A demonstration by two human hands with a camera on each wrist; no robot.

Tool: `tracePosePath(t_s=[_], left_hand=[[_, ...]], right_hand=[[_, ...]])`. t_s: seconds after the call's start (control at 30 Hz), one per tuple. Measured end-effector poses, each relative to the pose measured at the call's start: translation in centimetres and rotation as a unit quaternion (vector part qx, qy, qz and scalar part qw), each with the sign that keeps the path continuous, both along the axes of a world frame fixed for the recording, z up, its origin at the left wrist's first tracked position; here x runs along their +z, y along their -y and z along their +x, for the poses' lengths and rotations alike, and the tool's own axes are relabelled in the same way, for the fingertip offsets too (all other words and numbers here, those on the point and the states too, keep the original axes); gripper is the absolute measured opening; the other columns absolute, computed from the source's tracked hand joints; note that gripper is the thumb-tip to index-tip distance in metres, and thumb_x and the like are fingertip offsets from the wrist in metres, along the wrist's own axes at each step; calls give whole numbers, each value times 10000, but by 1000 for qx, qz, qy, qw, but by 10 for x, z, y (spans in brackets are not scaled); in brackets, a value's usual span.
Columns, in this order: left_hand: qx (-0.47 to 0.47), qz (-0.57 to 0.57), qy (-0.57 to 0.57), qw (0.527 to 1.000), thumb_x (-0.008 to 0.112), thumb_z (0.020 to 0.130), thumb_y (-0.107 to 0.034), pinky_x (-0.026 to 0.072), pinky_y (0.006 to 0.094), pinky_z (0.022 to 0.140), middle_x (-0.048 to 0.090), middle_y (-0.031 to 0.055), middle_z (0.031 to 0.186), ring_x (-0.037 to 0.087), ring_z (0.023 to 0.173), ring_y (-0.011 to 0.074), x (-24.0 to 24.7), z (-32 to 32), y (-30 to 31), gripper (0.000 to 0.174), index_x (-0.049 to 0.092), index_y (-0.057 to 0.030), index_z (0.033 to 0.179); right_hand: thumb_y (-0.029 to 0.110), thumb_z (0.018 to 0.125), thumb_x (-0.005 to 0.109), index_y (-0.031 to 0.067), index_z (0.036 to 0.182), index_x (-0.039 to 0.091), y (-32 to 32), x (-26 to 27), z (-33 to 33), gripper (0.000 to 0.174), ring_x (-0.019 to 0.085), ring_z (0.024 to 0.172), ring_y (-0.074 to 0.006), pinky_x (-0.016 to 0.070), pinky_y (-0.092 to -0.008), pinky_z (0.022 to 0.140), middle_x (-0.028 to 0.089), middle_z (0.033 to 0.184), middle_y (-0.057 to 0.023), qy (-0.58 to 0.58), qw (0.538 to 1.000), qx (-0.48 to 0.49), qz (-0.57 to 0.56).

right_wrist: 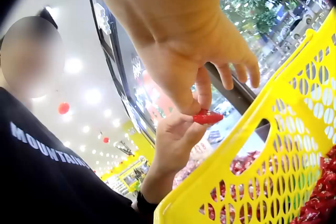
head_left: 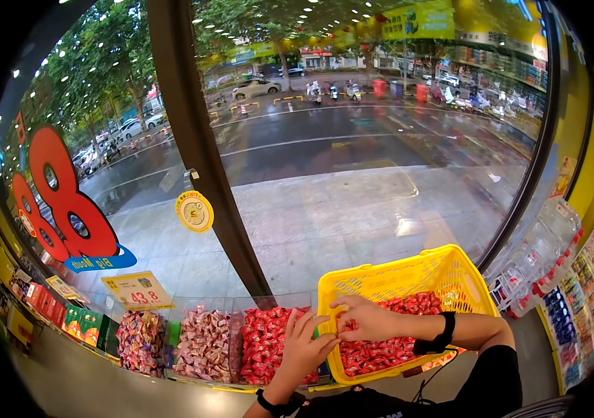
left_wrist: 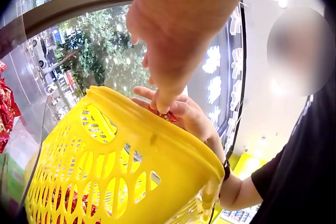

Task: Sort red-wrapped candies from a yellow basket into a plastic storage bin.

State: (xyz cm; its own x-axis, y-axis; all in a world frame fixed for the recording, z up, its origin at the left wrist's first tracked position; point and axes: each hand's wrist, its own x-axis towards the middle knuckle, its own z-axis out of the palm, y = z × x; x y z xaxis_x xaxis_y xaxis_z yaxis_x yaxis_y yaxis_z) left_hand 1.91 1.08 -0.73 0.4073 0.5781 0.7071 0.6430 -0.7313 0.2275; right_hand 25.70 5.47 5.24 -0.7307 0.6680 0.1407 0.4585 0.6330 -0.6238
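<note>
Over the near left rim of the yellow shopping basket point(head_left: 370, 268), both hands meet at one small red wrapped candy point(right_wrist: 208, 117). The right hand point(head_left: 370, 317) pinches it between thumb and index finger, the other fingers spread away. From the other side the left hand point(head_left: 304, 345) pinches its end, remaining fingers raised. In the left wrist view the candy point(left_wrist: 167, 115) shows just above the basket's rim, partly covered by fingers. Many similar red candies point(head_left: 380, 352) lie in the basket below the right forearm.
Left of the basket stand clear bins of red candies point(head_left: 263, 341), pink-wrapped candies point(head_left: 203, 345) and mixed candies point(head_left: 141, 341). A price sign point(head_left: 138, 291) rises behind them. Beyond is a large window with a dark frame post point(head_left: 203, 139). Stocked shelves point(head_left: 582, 306) stand at right.
</note>
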Motion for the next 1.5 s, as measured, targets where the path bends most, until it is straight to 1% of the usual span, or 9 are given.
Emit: tracePosePath(t_s=[0.53,0.6,0.7,0.93,1.07,1.17,1.27,1.37,1.5], left_hand=[[26,-46,61,997,916,761,-226,338,597,1200,694,31,1175,594,1280,311,-5,-29,3,200,755,-111,786],[60,-68,88,992,908,756,-200,343,579,1202,686,43,1196,589,1285,318,-26,-45,3,182,750,-109,758],[98,-104,56,988,901,757,-194,345,583,1200,673,53,1238,577,1301,318,-51,-63,5,171,753,-109,761],[134,-179,-43,974,865,799,-358,327,596,1190,667,51,1277,530,1345,307,-104,-78,12,230,812,-135,809],[162,-176,-67,969,850,830,-414,335,577,1188,670,48,1271,542,1332,306,-104,-78,16,260,818,-163,888],[125,-206,-33,970,838,859,-377,358,553,1181,669,72,1254,569,1295,317,-96,-78,19,237,815,-156,943],[95,-185,-8,978,845,864,-316,391,541,1163,667,87,1247,588,1267,331,-85,-76,18,217,803,-146,993],[74,-151,24,985,852,861,-294,413,540,1149,664,83,1267,592,1269,342,-61,-70,14,237,781,-149,1035],[23,-99,82,992,862,857,-286,416,562,1148,649,86,1315,580,1303,349,-17,-54,10,305,760,-143,1106]], right_hand=[[406,950,741,109,1067,766,-6,-9,19,320,605,1265,-391,496,-493,1079,638,1352,-167,121,991,-19,54],[400,946,728,120,1102,773,-16,-27,32,324,625,1222,-388,509,-502,1055,654,1302,-159,218,970,-41,100],[447,943,747,129,1184,771,-43,-66,40,400,568,1302,-408,499,-516,1061,616,1392,-179,386,917,-3,-98],[452,984,745,116,1297,734,-36,-132,33,459,443,1391,-465,502,-630,1064,390,1583,-218,577,797,65,-162],[317,952,799,100,1279,736,-34,-162,39,397,437,1384,-505,505,-639,1043,355,1614,-228,554,820,71,-123],[272,965,760,97,1199,778,-43,-202,53,293,445,1389,-478,503,-639,1022,426,1571,-208,539,835,56,-93],[228,955,728,87,1137,800,-62,-192,40,241,492,1370,-418,508,-584,1024,529,1487,-182,611,762,159,-145],[195,967,706,36,1058,782,-56,-136,45,198,609,1201,-398,542,-543,938,561,1431,-184,402,891,200,-63],[203,985,683,61,1073,779,-40,-41,24,193,610,1237,-376,501,-493,1049,607,1394,-169,209,958,192,43]])
